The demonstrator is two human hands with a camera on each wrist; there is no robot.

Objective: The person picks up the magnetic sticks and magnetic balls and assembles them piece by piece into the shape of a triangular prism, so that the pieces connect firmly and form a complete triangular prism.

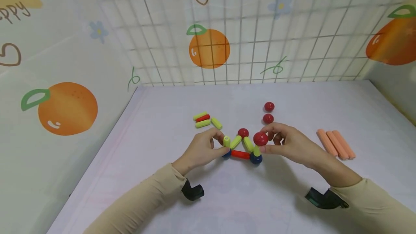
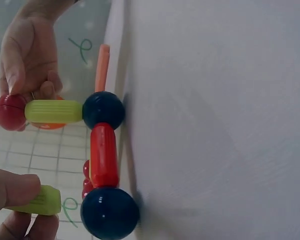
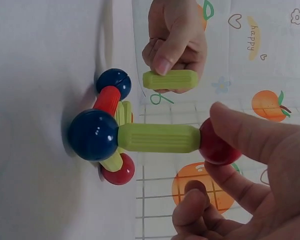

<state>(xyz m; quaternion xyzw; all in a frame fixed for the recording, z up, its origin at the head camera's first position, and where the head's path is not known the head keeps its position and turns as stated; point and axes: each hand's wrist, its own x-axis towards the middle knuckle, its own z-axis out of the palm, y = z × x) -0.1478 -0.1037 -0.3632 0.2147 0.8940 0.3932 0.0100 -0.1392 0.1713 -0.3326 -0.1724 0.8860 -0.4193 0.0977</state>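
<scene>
A flat triangle of magnetic rods and balls lies on the table: a red rod [image 1: 240,154] joins two dark blue balls [image 2: 110,213], and two yellow-green rods [image 1: 248,144] run back to a red ball [image 1: 243,133]. My left hand [image 1: 199,150] pinches another yellow-green rod [image 3: 170,79] between thumb and fingers; both wrist views show it raised, with a gap above the left blue ball. On the right blue ball [image 3: 93,135] stands an upright yellow-green rod [image 3: 159,138], topped by a red ball [image 1: 260,139]. Thumb and index finger of my right hand [image 1: 292,145] pinch that top ball.
Several short rods, yellow-green and red [image 1: 203,118], lie loose behind my left hand. Two red balls [image 1: 268,118] sit beyond my right hand. Farther right are three salmon-coloured rods [image 1: 338,144]. A wire grid [image 1: 247,57] behind printed sheeting borders the table's back.
</scene>
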